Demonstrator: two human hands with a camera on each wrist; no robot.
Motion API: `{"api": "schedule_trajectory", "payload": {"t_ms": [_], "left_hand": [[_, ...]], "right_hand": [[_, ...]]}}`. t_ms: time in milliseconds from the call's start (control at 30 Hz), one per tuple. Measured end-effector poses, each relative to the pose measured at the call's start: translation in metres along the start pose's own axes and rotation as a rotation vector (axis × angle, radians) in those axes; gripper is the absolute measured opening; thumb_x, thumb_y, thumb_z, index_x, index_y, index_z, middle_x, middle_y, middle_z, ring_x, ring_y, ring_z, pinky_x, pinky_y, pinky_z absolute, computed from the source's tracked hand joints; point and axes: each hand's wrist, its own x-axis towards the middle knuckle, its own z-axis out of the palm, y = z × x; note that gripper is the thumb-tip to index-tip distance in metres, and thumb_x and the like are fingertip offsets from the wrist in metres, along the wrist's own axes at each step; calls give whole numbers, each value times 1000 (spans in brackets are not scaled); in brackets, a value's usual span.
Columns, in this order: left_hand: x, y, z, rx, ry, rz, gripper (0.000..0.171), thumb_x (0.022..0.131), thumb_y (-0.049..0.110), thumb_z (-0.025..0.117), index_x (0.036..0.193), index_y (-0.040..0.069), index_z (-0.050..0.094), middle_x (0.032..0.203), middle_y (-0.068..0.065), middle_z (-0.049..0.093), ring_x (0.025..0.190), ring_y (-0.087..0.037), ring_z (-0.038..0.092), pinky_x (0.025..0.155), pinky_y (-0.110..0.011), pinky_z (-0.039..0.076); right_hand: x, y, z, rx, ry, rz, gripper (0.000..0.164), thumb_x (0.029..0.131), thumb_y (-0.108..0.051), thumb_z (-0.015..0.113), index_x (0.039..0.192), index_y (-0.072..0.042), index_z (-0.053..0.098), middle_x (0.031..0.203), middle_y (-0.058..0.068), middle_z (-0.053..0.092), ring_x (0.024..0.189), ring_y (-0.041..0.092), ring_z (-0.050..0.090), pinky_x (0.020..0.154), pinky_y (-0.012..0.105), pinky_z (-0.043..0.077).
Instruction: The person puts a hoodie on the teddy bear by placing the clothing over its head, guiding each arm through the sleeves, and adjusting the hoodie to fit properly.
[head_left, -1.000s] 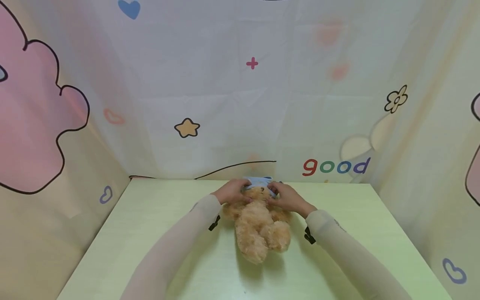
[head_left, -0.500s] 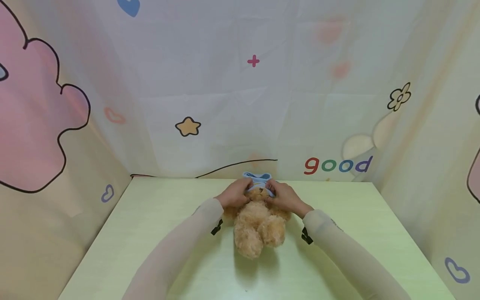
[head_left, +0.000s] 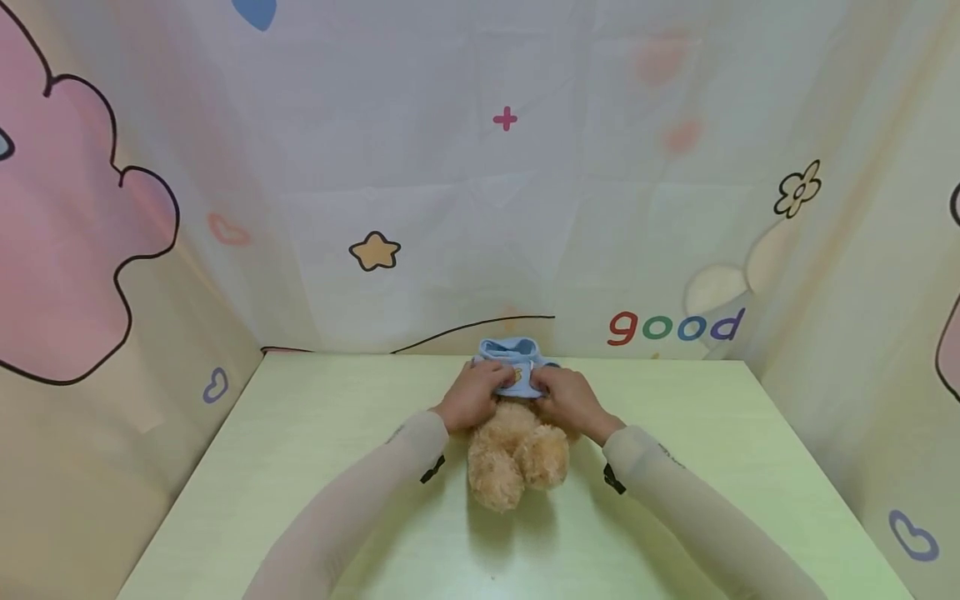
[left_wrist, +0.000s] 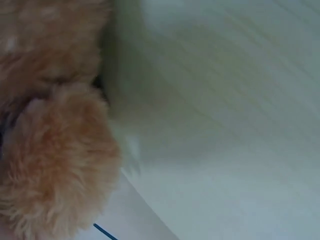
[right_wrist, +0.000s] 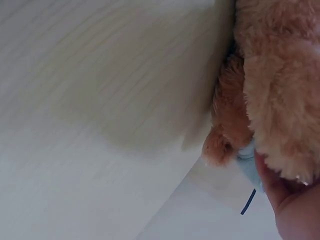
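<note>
Shirt, pinched by left grip and right grip, now covers teddy past its nose.

One left hand and one right hand, two sleeves, two small black tabs at the cuffs. One teddy bear, two legs showing; one light-blue toy shirt; one table. Printed on the backdrop: one star, one plus sign, one outlined flower, one solid blue heart, three outlined hearts, four letters.
</note>
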Motion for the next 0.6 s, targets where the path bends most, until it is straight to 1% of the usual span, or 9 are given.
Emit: {"api": "schedule_trajectory", "payload": {"t_ms": [100, 167, 200, 267, 300, 367, 400, 500, 600], "left_hand": [[-3, 2, -1, 127, -7, 51, 30, 89, 4, 63, 111, 24, 60, 101, 4, 55, 102, -16, 53, 95, -42, 40], [-4, 4, -1, 163, -6, 76, 34, 91, 7, 63, 119, 25, 61, 104, 4, 55, 102, -16, 52, 94, -40, 42], [-4, 5, -2, 160, -3, 78, 34, 91, 7, 62, 120, 25, 61, 105, 4, 55, 103, -16, 52, 93, -39, 44], [-6, 4, -3, 144, 8, 62, 28, 93, 8, 59, 116, 23, 61, 106, 4, 55, 101, -15, 52, 88, -35, 48], [-7, 3, -3, 122, 14, 41, 24, 94, 8, 58, 114, 22, 60, 107, 3, 56, 101, -15, 53, 86, -33, 49], [-10, 2, -3, 72, 32, -20, 15, 95, 12, 58, 110, 18, 59, 108, 1, 56, 101, -15, 54, 83, -32, 51], [-12, 1, -3, 52, 42, -57, 12, 96, 15, 59, 108, 17, 58, 109, 0, 57, 103, -16, 54, 84, -32, 52], [-16, -3, -1, -26, 59, -147, 20, 95, 25, 62, 111, 13, 59, 114, -3, 58, 108, -19, 55, 88, -35, 52], [-17, -9, 1, -124, 40, -167, 28, 95, 26, 62, 117, 9, 59, 120, -6, 57, 114, -21, 56, 95, -37, 50]], "right_hand": [[-3, 0, -2, -58, -39, -14, 18, 79, -10, 69, 76, -16, 53, 77, -3, 52, 64, 14, 44, 60, 30, 36], [-6, 2, -3, -80, -79, -8, 14, 80, -14, 71, 79, -18, 57, 82, -3, 56, 66, 13, 49, 62, 30, 42], [-8, 3, -3, -78, -98, -3, 12, 80, -16, 72, 81, -18, 60, 84, -3, 58, 68, 14, 52, 64, 31, 45], [-10, 4, -4, -48, -127, 10, 9, 82, -20, 72, 86, -18, 64, 88, -2, 62, 73, 16, 56, 69, 35, 49], [-11, 5, -4, -30, -136, 17, 10, 83, -21, 72, 88, -17, 65, 89, -1, 64, 76, 18, 59, 72, 37, 51], [-13, 7, -4, 18, -142, 38, 12, 85, -21, 72, 93, -15, 67, 93, 2, 67, 83, 21, 62, 78, 40, 52], [-14, 7, -4, 43, -134, 52, 13, 85, -20, 72, 95, -14, 67, 95, 3, 68, 86, 23, 63, 81, 41, 52], [-17, 8, -3, 86, -90, 81, 18, 84, -15, 72, 101, -9, 65, 103, 7, 66, 94, 26, 64, 85, 43, 53], [-18, 8, -1, 103, -41, 92, 22, 84, -11, 72, 104, -6, 63, 108, 10, 63, 97, 28, 64, 86, 45, 52]]}}
